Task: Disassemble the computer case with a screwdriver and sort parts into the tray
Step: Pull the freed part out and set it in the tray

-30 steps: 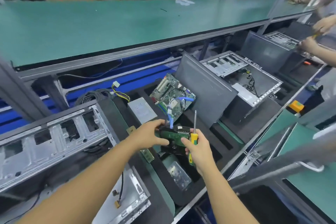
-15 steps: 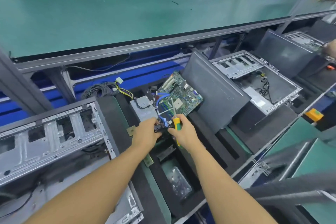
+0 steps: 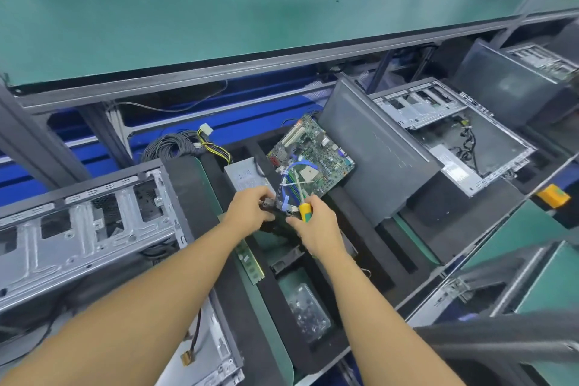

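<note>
The computer case (image 3: 81, 229) is noted at the left, lying open with its bare silver frame exposed. The black foam tray (image 3: 360, 222) is set just beside it. A green motherboard (image 3: 313, 157) is propped tilted in a rear compartment, next to a grey power supply (image 3: 246, 177). The screwdriver (image 3: 304, 212), yellow and green handled, is gripped in the right hand (image 3: 316, 232). A small dark part (image 3: 272, 213) is held over the tray by the left hand (image 3: 247, 213).
</note>
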The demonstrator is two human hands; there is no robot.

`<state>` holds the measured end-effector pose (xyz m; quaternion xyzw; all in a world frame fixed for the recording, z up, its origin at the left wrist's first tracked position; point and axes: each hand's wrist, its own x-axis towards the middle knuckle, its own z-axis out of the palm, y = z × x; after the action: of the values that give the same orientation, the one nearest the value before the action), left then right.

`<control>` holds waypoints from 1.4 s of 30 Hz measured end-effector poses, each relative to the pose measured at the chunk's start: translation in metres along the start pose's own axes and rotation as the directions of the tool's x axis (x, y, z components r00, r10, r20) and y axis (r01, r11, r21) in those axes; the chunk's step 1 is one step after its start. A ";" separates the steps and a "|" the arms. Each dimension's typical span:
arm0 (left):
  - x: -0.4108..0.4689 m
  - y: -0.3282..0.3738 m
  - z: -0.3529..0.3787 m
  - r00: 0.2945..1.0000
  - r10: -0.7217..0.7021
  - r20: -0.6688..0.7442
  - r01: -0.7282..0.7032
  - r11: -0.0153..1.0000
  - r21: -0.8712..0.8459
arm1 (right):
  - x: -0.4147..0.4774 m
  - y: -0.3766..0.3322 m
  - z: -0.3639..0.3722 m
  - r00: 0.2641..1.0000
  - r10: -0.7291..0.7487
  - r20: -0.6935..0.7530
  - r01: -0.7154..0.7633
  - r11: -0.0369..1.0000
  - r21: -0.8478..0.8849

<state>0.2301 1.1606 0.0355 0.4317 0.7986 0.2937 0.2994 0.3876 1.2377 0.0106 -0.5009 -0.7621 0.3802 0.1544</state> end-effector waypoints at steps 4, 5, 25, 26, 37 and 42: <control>0.010 -0.007 0.006 0.996 0.016 0.092 -0.027 0.991 0.128 | -0.009 0.009 0.008 0.999 0.004 -0.038 -0.005 1.000 -0.028; 0.011 -0.010 0.011 0.995 0.015 0.099 -0.031 0.987 0.155 | -0.011 0.011 0.010 0.999 0.009 -0.031 -0.010 0.999 -0.033; -0.005 -0.005 0.005 0.944 -0.193 0.268 0.109 0.948 0.300 | -0.026 0.026 0.064 0.888 0.458 -0.047 -0.446 0.881 0.161; -0.008 -0.006 0.008 0.932 -0.206 0.299 0.108 0.943 0.313 | -0.027 0.027 0.063 0.888 0.459 -0.031 -0.449 0.879 0.163; -0.042 -0.001 0.015 0.894 -0.229 0.385 0.055 0.909 0.414 | -0.029 0.038 0.045 0.914 0.406 0.019 -0.406 0.912 0.055; -0.065 0.007 -0.004 0.953 -0.125 0.277 0.062 0.972 0.225 | -0.053 0.039 0.037 0.928 0.353 -0.119 -0.322 0.920 0.222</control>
<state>0.2604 1.1067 0.0576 0.4611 0.7927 0.1254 0.3785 0.4135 1.1836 -0.0354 -0.6355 -0.6076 0.4347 0.1950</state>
